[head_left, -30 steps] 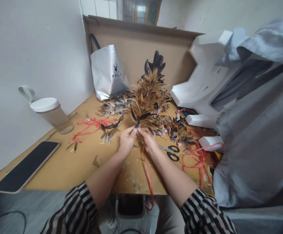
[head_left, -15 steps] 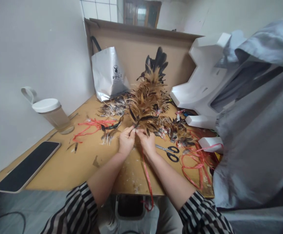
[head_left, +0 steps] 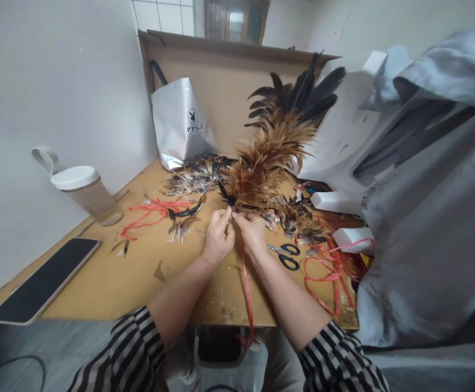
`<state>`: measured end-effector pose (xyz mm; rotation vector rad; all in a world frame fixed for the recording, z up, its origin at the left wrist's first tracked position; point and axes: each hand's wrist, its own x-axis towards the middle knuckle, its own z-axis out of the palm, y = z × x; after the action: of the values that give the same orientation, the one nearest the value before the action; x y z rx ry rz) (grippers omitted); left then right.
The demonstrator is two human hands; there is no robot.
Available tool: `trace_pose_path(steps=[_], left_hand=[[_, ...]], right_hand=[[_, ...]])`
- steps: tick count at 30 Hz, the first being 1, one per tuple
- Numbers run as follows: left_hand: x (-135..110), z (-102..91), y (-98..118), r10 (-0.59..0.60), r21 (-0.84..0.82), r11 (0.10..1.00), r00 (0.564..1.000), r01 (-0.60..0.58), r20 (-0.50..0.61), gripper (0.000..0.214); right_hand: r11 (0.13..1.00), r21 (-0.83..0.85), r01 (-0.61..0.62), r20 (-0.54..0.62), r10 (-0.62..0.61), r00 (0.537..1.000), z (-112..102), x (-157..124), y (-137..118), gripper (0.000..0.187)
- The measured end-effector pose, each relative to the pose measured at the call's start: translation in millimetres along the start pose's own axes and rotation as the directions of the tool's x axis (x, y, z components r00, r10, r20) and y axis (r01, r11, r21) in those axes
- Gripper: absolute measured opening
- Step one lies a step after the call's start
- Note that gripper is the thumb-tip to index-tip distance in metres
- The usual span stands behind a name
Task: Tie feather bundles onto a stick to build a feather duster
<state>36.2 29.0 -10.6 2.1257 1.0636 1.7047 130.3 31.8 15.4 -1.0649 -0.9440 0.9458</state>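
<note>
A long feather duster [head_left: 270,158] with brown plumes and a black tuft at its far end leans away to the right. At its near end, the fingers of my left hand [head_left: 219,237] are pinched closed on the base. Close beside, my right hand [head_left: 253,233] is closed on the same base, fingertips almost meeting the left ones. What lies exactly between the fingertips is too small to make out. From under the right hand a red plastic string [head_left: 247,288] hangs down over the table edge. Black-handled scissors [head_left: 287,256] lie just right of my right wrist.
Loose feathers [head_left: 194,175] and a tangle of red string [head_left: 156,209] lie on the table [head_left: 131,288]. More string [head_left: 333,272] sits at right, by a white foam piece [head_left: 343,204]. A cup [head_left: 88,193], a phone [head_left: 45,280] and a silver bag [head_left: 180,122] stand or lie leftward.
The feather duster has swung round, its black tuft tipping up and to the right. Both hands have shifted slightly right, still closed at its base.
</note>
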Motion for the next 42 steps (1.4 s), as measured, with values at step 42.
trace_pose_path(steps=[42], left_hand=[[7.2,-2.2,-1.0,-0.629,-0.594,0.583,0.771,0.555,0.104,0.026]], right_hand=[[0.966,-0.230,0.118,0.177,-0.078,0.981,-3.1,3.6,5.8,0.027]])
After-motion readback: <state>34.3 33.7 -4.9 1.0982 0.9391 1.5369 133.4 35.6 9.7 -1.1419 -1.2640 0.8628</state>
